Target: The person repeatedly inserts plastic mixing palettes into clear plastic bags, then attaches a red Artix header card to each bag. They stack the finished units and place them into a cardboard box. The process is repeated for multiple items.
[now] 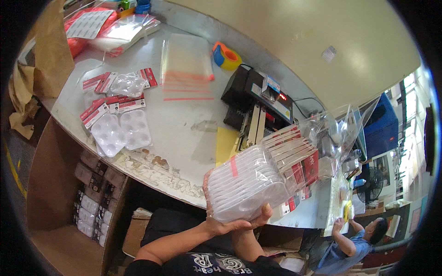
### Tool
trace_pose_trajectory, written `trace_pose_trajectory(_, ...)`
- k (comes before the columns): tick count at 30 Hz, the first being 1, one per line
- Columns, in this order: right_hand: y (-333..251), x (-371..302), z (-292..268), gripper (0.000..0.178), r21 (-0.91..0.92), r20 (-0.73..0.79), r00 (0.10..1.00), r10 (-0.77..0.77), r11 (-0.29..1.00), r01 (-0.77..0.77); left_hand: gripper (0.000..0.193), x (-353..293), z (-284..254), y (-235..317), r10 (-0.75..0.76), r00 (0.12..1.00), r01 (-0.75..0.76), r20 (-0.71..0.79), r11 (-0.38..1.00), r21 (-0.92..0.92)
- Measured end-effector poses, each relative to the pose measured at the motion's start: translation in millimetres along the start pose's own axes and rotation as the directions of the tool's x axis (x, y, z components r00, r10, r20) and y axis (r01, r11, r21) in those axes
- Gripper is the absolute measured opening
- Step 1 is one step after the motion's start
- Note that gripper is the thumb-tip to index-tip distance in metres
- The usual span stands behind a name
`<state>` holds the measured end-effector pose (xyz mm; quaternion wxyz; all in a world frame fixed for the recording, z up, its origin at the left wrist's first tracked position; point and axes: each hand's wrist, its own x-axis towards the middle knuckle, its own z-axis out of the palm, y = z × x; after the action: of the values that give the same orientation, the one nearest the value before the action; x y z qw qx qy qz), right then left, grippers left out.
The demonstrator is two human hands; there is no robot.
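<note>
A stack of white plastic paint palettes (244,186) with red-and-white header cards is tilted over the table's front edge. It sits in a clear plastic bag (338,133), whose loose end spreads to the right. A short red strip crosses the stack's upper side. My left hand (220,224) is closed round the stack's left and near side. From below, my right hand (258,220) grips the near side with its thumb up against the palettes. Fingers under the stack are hidden. More carded palettes (120,131) lie loosely piled on the table's left part.
Flat clear bags with red strips (188,66) lie at the back, beside a blue-and-yellow tape roll (226,56). A black machine with a lit display (260,103) stands behind the stack. An open cardboard box (50,184) holds packed palettes. A co-worker (347,246) is at the right.
</note>
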<state>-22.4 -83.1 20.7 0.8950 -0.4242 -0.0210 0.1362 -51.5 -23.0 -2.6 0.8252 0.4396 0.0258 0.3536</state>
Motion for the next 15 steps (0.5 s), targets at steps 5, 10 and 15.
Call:
trace_pose_trajectory(5,1.5,5.8,-30.5,0.071,-0.101,0.055,0.983,0.175,0.980,-0.169,0.114,1.8,-19.1,5.1,-0.190,0.973,0.175,-0.132,0.977,-0.119)
trace_pose_trajectory(10,-10.6,29.2,-40.8,0.074,-0.129,0.314,0.948,0.044,0.992,-0.004,0.107,1.9,-41.6,-5.7,-0.290,0.948,0.237,-0.135,0.921,-0.308)
trace_pose_trajectory(15,26.6,7.1,-3.1,0.055,-0.259,0.055,0.985,0.166,0.955,-0.146,0.088,-10.2,-49.4,-21.6,-0.223,0.959,0.183,-0.178,0.959,-0.216)
